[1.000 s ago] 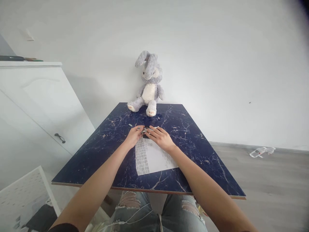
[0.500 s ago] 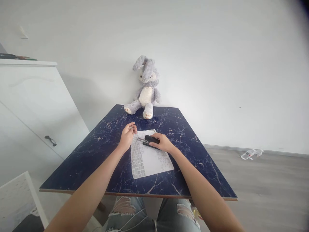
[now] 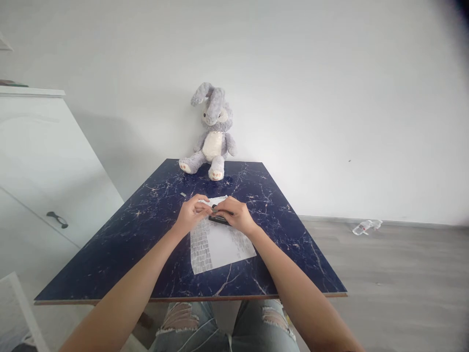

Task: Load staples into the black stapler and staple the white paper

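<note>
A black stapler [image 3: 219, 220] is in my right hand [image 3: 234, 212], whose closed fingers cover much of it. Its upper and lower parts stand apart over a sheet of paper. My left hand [image 3: 192, 212] meets it at the front end, the thumb and fingers pinched together; what is between them is too small and hidden to name. The paper [image 3: 223, 249] lies on the dark blue table, with grey block-like markings along its left side. A small grey piece [image 3: 182, 194] lies on the tabletop just beyond my left hand.
A grey plush rabbit [image 3: 212, 132] sits at the far end of the marble-patterned table [image 3: 146, 259], against the wall. A white cabinet [image 3: 44, 161] stands to the left. Crumpled clear plastic [image 3: 366, 227] lies on the floor at right.
My left hand has moved right to the stapler's front end, and my right hand has closed further over the stapler. The small grey piece now shows on the table. The view has shifted right.
</note>
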A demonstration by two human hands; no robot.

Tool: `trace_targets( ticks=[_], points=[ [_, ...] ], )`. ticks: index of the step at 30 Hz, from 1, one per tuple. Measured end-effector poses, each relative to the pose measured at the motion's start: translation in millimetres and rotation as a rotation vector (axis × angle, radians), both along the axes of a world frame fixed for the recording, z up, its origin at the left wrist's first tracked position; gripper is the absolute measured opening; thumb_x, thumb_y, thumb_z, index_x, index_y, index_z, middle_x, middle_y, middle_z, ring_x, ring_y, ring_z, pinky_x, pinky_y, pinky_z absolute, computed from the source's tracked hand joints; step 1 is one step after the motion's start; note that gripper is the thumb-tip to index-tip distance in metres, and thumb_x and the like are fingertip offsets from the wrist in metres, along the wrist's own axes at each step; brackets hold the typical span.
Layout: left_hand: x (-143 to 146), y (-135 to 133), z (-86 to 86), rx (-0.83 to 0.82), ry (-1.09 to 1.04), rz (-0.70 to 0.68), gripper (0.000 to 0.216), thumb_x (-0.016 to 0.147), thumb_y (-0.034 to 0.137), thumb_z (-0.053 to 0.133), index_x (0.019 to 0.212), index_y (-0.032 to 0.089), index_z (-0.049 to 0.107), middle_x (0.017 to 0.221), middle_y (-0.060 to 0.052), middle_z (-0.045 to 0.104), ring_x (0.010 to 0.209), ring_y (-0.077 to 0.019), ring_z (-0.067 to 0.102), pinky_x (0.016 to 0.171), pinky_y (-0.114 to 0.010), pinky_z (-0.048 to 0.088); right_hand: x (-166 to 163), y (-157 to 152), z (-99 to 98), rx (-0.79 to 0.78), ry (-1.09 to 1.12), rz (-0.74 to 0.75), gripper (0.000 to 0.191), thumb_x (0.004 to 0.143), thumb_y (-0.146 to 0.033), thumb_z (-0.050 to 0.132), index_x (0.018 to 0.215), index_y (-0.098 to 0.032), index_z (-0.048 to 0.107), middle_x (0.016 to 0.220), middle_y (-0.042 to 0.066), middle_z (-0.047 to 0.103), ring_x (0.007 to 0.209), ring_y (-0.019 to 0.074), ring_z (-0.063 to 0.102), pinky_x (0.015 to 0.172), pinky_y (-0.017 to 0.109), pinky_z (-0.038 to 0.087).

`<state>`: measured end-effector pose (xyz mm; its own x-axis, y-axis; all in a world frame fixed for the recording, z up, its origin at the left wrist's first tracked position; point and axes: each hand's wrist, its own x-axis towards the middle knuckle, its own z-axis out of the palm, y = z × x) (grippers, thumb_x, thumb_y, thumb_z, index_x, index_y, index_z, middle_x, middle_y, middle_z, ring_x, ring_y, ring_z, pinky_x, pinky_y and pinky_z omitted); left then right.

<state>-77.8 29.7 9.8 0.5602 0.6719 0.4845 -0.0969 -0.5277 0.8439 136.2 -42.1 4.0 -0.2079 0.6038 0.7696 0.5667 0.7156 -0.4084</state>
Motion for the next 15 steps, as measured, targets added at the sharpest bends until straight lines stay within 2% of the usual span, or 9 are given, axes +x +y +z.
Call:
trace_targets(
  ticks=[2, 4, 6, 8, 10, 12, 14, 15],
  points=[
    [-6, 12, -1.9, 0.048, -0.023, 0.136, 0.029, 0.094, 0.049, 0.064, 0.105, 0.022, 0.059, 0.08, -0.004, 0.076, 0.071, -0.0228, 0.076, 0.072, -0.034, 0.061, 19, 6, -4.8, -0.061, 0.101, -0.193, 0.015, 0.094, -0.031, 0.068, 0.103, -0.023, 0.077, 0.098, 0.008, 0.077, 0.091, 0.0238, 0.071, 0.086, 0.039, 0.057],
    [-14, 30, -8.4, 0.086, -0.004, 0.39, 0.023, 0.098, 0.044, 0.056, 0.1, 0.022, 0.06, 0.075, -0.002, 0.073, 0.065, -0.02, 0.073, 0.07, -0.032, 0.059, 48, 11, -13.1, -0.206, 0.177, -0.472, 0.013, 0.088, -0.029, 0.072, 0.098, -0.022, 0.078, 0.095, 0.008, 0.078, 0.084, 0.0231, 0.072, 0.083, 0.036, 0.057],
    [-24, 50, -18.7, 0.117, 0.175, 0.66, 0.016, 0.098, 0.033, 0.053, 0.095, 0.021, 0.064, 0.077, -0.005, 0.073, 0.071, -0.0208, 0.073, 0.076, -0.033, 0.058, 80, 13, -24.0, -0.429, 0.201, -0.778, 0.01, 0.084, -0.026, 0.073, 0.091, -0.022, 0.079, 0.087, 0.005, 0.078, 0.082, 0.0219, 0.073, 0.083, 0.032, 0.055],
    [-31, 66, -29.8, 0.15, 0.425, 0.824, 0.017, 0.094, 0.025, 0.053, 0.094, 0.02, 0.069, 0.092, -0.01, 0.074, 0.09, -0.0252, 0.073, 0.09, -0.038, 0.056, 108, 13, -34.8, -0.505, 0.211, -0.886, 0.009, 0.078, -0.021, 0.074, 0.085, -0.019, 0.078, 0.081, 0.006, 0.077, 0.082, 0.0244, 0.073, 0.085, 0.035, 0.054],
    [-34, 74, -39.0, 0.202, 0.631, 0.85, 0.026, 0.093, 0.022, 0.051, 0.108, 0.019, 0.072, 0.12, -0.015, 0.071, 0.114, -0.0301, 0.067, 0.102, -0.044, 0.05, 126, 14, -43.0, -0.546, 0.22, -0.935, 0.016, 0.075, -0.021, 0.074, 0.09, -0.018, 0.079, 0.076, 0.006, 0.075, 0.081, 0.0257, 0.072, 0.086, 0.037, 0.053],
    [-33, 76, -44.8, 0.254, 0.773, 0.795, 0.04, 0.095, 0.023, 0.047, 0.13, 0.022, 0.066, 0.146, -0.014, 0.057, 0.132, -0.0333, 0.054, 0.109, -0.05, 0.044, 132, 15, -47.5, -0.553, 0.221, -0.956, 0.033, 0.074, -0.024, 0.074, 0.107, -0.017, 0.077, 0.077, 0.005, 0.074, 0.083, 0.0258, 0.071, 0.088, 0.038, 0.052],
    [-31, 75, -48.0, 0.29, 0.865, 0.727, 0.048, 0.098, 0.024, 0.043, 0.143, 0.026, 0.058, 0.158, -0.011, 0.046, 0.142, -0.0343, 0.045, 0.112, -0.056, 0.039, 128, 18, -48.2, -0.499, 0.204, -0.972, 0.044, 0.077, -0.025, 0.07, 0.12, -0.016, 0.072, 0.081, 0.005, 0.074, 0.089, 0.0261, 0.069, 0.092, 0.039, 0.05],
    [-30, 75, -49.0, 0.306, 0.889, 0.702, 0.048, 0.099, 0.024, 0.041, 0.145, 0.027, 0.056, 0.16, -0.01, 0.045, 0.144, -0.0344, 0.043, 0.112, -0.057, 0.037, 124, 19, -47.1, -0.452, 0.193, -0.979, 0.044, 0.078, -0.024, 0.067, 0.122, -0.015, 0.07, 0.083, 0.006, 0.073, 0.092, 0.0266, 0.068, 0.094, 0.04, 0.049]
  ],
)
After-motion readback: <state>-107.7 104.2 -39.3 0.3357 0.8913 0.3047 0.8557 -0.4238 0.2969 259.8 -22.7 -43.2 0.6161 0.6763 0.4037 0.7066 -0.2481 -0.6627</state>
